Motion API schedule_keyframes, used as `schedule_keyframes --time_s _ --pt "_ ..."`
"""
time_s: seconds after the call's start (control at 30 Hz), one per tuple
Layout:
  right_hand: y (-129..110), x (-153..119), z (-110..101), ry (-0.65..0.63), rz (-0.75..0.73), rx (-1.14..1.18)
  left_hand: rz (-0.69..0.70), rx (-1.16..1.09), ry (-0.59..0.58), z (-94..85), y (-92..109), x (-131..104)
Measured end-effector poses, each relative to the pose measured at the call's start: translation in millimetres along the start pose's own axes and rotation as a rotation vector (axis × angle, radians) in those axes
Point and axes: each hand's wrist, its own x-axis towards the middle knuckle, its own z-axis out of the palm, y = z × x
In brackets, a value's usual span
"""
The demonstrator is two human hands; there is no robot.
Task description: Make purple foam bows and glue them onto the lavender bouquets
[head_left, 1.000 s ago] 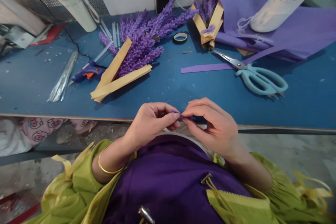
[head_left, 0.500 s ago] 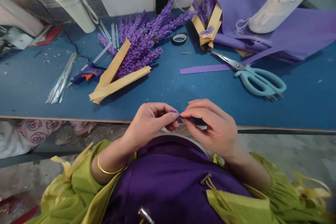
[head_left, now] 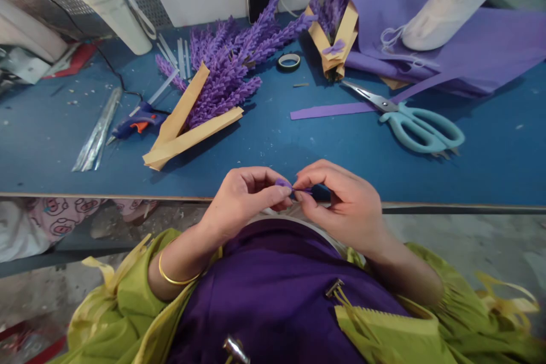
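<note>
My left hand (head_left: 243,199) pinches a small purple paper bow (head_left: 283,183) just over the table's front edge. Its other end pokes out between the thumb and fingertips of my right hand (head_left: 347,205), which are closed at the bow's middle. Much of the bow is hidden by the fingers. Beyond my hands lies a purple strip (head_left: 328,111), with scissors (head_left: 405,114) resting across it, blue handles toward me. A lavender bunch (head_left: 230,68) lies to the left, with folded tan paper strips (head_left: 196,137) in a V at its base.
A glue gun (head_left: 139,120) with a cord and clear strips (head_left: 96,133) lie on the left. A roll of tape (head_left: 289,61) sits centrally. At the back stand a small wrapped bouquet (head_left: 336,48), a thread cone (head_left: 450,8) on purple sheets (head_left: 503,51), and a white bottle (head_left: 113,11).
My right hand has shifted slightly left and its fingertips have moved a little on the bow. More purple shows at both sides of the pinch. The tabletop things lie as before.
</note>
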Motion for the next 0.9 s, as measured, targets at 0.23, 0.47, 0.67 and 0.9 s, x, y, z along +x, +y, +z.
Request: schedule_keyframes --time_s 0.23,0.47,0.67,0.9 --pt "-0.7 -0.5 -2.1 -0.009 -0.029 -0.007 0.015 -0.003 0.043 2.9 -2.2 2.2" --pt "0.4 -5.3 -3.0 0.013 0.077 0.125 0.031 -0.044 0.034 0.1 -3.8 0.9" --pt "-1.7 -6.0 -1.8 0.019 0.086 0.126 0.052 -0.027 -0.018 -1.5 -2.5 -0.4" --pt "-1.7 -6.5 -2.9 0.018 0.077 0.091 0.051 0.012 0.011 3.2 -1.7 2.1"
